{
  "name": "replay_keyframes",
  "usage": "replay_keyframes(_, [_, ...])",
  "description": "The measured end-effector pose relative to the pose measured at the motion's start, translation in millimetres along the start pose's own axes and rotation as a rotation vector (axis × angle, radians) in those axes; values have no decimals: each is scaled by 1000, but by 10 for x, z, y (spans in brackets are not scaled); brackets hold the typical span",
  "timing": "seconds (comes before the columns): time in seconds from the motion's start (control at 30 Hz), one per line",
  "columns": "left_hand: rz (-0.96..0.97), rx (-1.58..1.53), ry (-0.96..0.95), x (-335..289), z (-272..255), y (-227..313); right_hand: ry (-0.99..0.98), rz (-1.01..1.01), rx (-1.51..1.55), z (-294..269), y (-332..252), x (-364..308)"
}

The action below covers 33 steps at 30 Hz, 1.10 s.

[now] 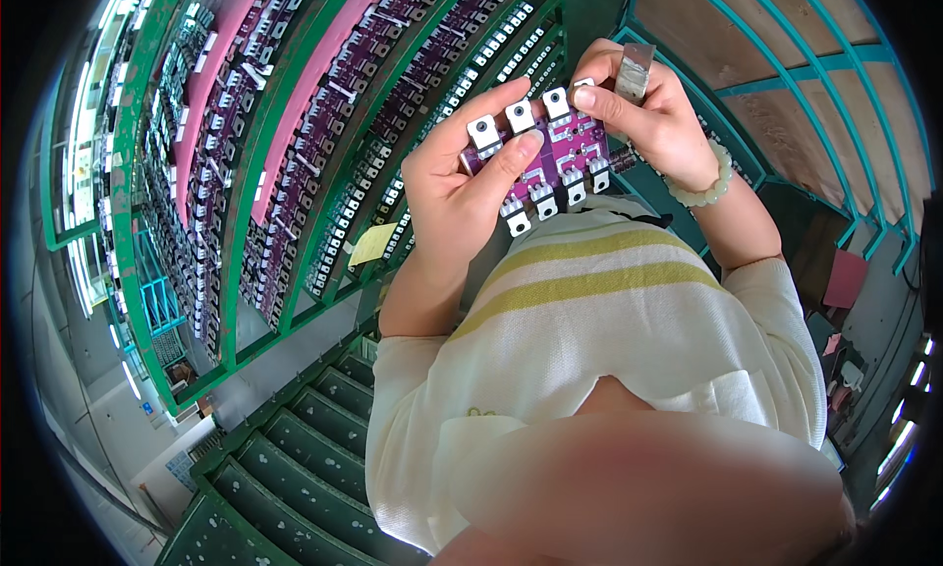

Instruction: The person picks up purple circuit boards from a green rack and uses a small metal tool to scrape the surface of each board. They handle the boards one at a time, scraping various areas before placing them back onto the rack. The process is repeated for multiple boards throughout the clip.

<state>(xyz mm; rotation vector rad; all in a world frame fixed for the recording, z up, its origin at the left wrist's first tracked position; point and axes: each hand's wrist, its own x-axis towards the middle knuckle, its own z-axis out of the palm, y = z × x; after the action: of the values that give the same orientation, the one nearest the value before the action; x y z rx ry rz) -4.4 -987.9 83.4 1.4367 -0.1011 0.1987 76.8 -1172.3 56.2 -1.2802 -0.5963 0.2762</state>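
Note:
My left hand is closed round the left end of a purple circuit board, its thumb lying on the face. Several flat components with pale metal tabs, each with a hole, stick out along the board's two long edges. At the upper right corner my right hand pinches the board, its thumb on one tab. A silvery band, perhaps tape, wraps a finger of that hand. On the right wrist sits a pale green bead bracelet. The fingers behind the board are partly hidden.
To the left stands a green rack packed with rows of similar purple boards, with pink strips between some. A yellow paper hangs at its lower edge. Green slotted shelving lies below; turquoise bars cross brown panels at right.

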Motion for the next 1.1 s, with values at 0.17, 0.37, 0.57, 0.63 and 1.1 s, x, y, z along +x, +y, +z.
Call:
replay_keyframes(0.17, [-119, -158, 39, 79, -3, -38, 6, 59, 41, 2, -11, 2])
replay_keyframes(0.37, [-282, 67, -254, 384, -414, -172, -48, -55, -142, 86, 84, 72])
replay_keyframes(0.57, [-345, -22, -158, 359, -303, -135, -11, 141, -80, 37, -18, 76])
replay_keyframes(0.63, [-402, -200, -135, 315, -269, -89, 110, 44, -119, -10, 5, 97])
replay_keyframes(1.1, [-98, -103, 58, 73, -54, -160, 198, -474, -1102, 79, -227, 125])
